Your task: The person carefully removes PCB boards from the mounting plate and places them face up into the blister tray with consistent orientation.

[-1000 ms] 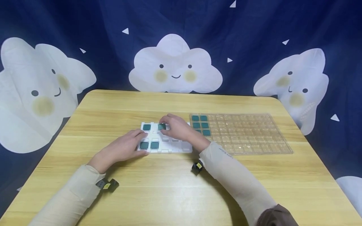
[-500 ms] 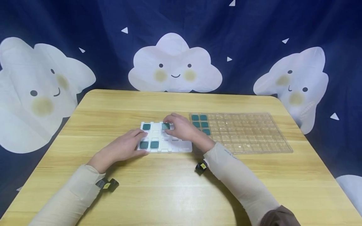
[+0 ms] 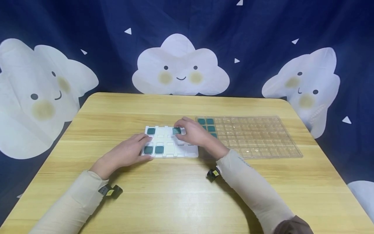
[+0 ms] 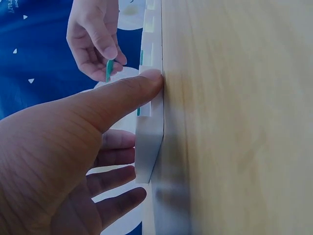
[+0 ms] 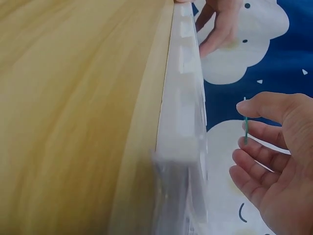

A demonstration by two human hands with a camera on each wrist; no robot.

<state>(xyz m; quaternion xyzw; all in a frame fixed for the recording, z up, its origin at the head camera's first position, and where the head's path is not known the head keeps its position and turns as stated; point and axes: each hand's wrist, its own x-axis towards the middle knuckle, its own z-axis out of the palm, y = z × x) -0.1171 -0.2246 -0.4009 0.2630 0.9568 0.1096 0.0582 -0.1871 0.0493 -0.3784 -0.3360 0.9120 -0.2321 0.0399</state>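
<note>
A small square green chip [image 3: 176, 130] is pinched between the thumb and fingers of my right hand [image 3: 194, 132]. It is held up off the white tray [image 3: 187, 151], seen edge-on as a thin green piece [image 5: 246, 128] in the right wrist view. My left hand [image 3: 127, 150] grips the left end of that tray, its thumb [image 4: 146, 81] along the near side. Within the tray sit a green chip [image 3: 151, 131] at the back left and two more, one chip [image 3: 148, 149] beside another chip [image 3: 159, 149], in the front row.
To the right lies a clear plastic compartment tray [image 3: 257, 138], with several green chips [image 3: 210, 121] in its left columns; my right forearm crosses over its near-left corner. Both trays rest on a wooden table [image 3: 175, 195], with a dark blue cloud-patterned curtain [image 3: 254, 26] behind it.
My right hand has moved to the right above the white tray, carrying the pinched chip from the second column toward the third or fourth. The left hand has stayed put.
</note>
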